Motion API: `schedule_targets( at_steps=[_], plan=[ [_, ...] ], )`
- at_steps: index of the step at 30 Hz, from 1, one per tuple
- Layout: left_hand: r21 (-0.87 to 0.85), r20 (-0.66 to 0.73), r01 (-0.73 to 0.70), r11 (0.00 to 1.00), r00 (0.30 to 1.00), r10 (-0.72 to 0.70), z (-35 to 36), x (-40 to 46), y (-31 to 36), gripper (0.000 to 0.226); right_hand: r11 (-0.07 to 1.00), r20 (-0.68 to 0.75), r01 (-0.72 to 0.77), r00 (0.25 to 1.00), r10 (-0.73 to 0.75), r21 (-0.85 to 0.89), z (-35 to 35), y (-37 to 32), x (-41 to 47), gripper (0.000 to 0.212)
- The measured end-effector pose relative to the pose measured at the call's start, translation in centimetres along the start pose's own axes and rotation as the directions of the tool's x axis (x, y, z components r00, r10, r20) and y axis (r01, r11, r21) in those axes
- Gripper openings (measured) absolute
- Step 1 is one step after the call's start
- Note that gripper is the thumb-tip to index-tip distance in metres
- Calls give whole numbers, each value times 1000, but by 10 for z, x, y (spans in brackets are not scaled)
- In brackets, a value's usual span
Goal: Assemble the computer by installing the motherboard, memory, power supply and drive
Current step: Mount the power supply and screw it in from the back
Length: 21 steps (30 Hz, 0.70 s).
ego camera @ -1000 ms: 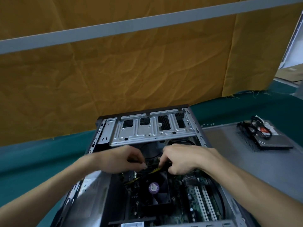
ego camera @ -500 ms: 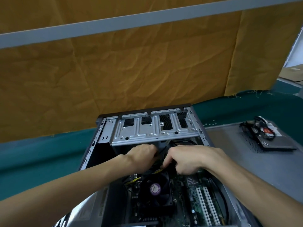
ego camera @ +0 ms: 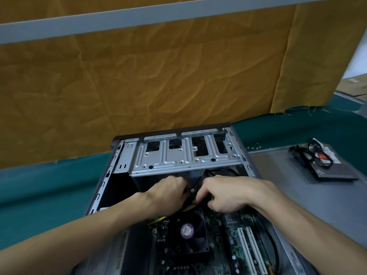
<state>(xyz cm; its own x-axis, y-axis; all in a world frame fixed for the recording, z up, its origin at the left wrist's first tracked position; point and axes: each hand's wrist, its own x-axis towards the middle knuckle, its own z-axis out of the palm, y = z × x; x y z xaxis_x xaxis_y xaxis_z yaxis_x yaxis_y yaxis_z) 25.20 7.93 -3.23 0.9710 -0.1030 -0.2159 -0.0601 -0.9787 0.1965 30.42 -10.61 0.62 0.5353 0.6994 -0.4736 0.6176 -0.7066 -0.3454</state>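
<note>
Open computer case (ego camera: 123, 161) lying on its side on the green table (ego camera: 45, 187), interior facing up. The motherboard (ego camera: 228, 235) sits on the case floor, with a black CPU cooler fan (ego camera: 187, 233) bearing a round purple label at its centre and two white expansion slots (ego camera: 251, 249) to its right; the lower part of the board is cut off by the frame edge. A silver perforated drive bay bracket (ego camera: 184, 155) spans the far end of the case.

Both hands meet just below this bracket, above the fan. The left hand (ego camera: 168, 192) has its fingers curled downward around black cables (ego camera: 195, 182), though the fingertips are hidden behind the knuckles and the exact hold is hard to make out. The right hand (ego camera: 228, 192) has its fingers bent and pinches a dark cable or connector near the yellow-and-black wires (ego camera: 190, 206); the connector itself is largely covered and blurred. More yellow wires emerge left of the fan. A black cable loops behind the right hand under the bracket, its ends concealed.

To the right, a grey case side panel (ego camera: 297, 195) with a mesh vent lies flat on the table. On its far corner rests a hard drive (ego camera: 333, 171) with bundled cables (ego camera: 309, 155) piled on top. An orange-brown cloth (ego camera: 158, 86) hangs behind the table, crossed by a grey bar (ego camera: 139, 14).
</note>
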Motion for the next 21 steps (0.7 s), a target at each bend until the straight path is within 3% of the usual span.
schedule_targets(
  at_steps=[9,21],
  plan=[
    [-56,-18,46,997,999,-47,3,19,-4,24,1000,25,23,999,-23,-3,2,4,2,44],
    [291,132,16,957,990,-57,2,21,10,30,999,28,35,999,-35,-4,2,4,2,42]
  ],
)
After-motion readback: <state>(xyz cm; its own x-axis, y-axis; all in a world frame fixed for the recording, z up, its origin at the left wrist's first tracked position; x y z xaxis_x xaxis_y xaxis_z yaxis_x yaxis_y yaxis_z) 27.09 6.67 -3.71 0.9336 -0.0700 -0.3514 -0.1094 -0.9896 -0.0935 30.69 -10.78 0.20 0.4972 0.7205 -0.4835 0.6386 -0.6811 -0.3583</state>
